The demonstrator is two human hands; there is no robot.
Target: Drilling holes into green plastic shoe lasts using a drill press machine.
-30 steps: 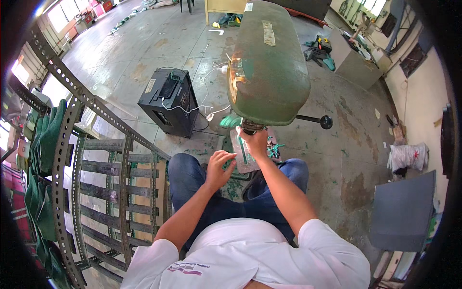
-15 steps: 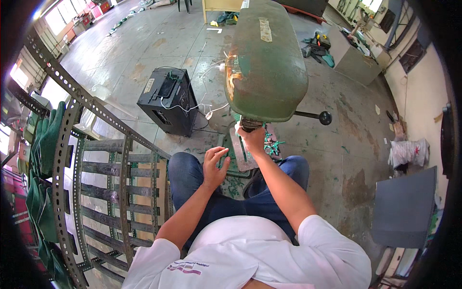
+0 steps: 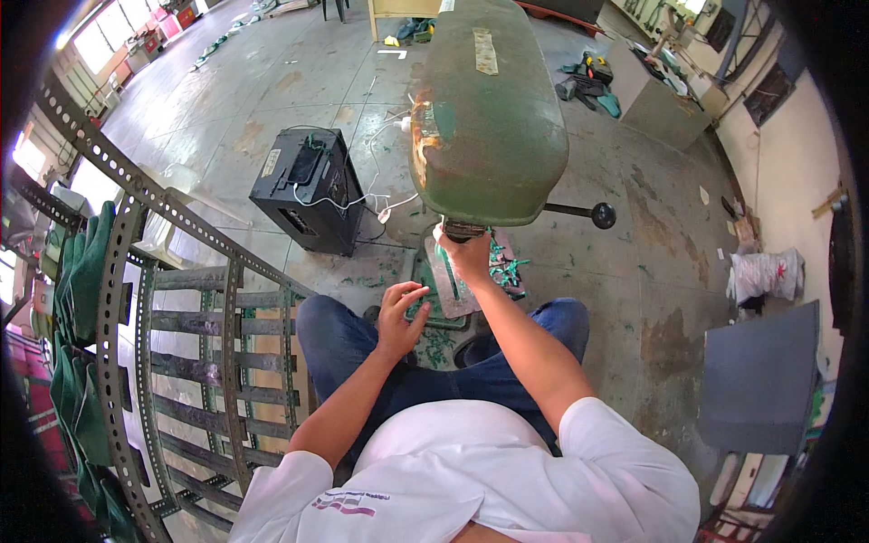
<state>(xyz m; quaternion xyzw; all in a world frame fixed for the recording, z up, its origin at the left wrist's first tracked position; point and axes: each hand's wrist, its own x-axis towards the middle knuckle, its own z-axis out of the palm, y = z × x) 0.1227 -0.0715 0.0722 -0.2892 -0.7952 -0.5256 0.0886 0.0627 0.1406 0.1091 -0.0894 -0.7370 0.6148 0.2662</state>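
My right hand [image 3: 467, 259] reaches in under the green head of a drill-press-like machine [image 3: 493, 136]. It is closed at a dark ribbed part [image 3: 464, 232] below that head; its fingertips and whatever they hold are hidden. My left hand [image 3: 399, 317] hovers over my left thigh, loosely curved, thumb and fingers apart, with nothing in it. Beneath my hands is the machine's slotted metal plate [image 3: 444, 288]. Green scraps [image 3: 507, 269] lie heaped on its right side. A lever with a black ball knob [image 3: 603, 215] sticks out right of the machine head.
A black speaker-like box [image 3: 312, 204] with white cables stands left of the machine. A perforated metal rack [image 3: 195, 322] with green fabric [image 3: 81, 281] borders my left side. Right of me are a dark grey panel [image 3: 759, 376] and a plastic bag [image 3: 765, 277]. Green bits litter the floor.
The view has shifted slightly, so the machine sits a little further left. My left hand has barely moved, and my right hand stays under the machine head.
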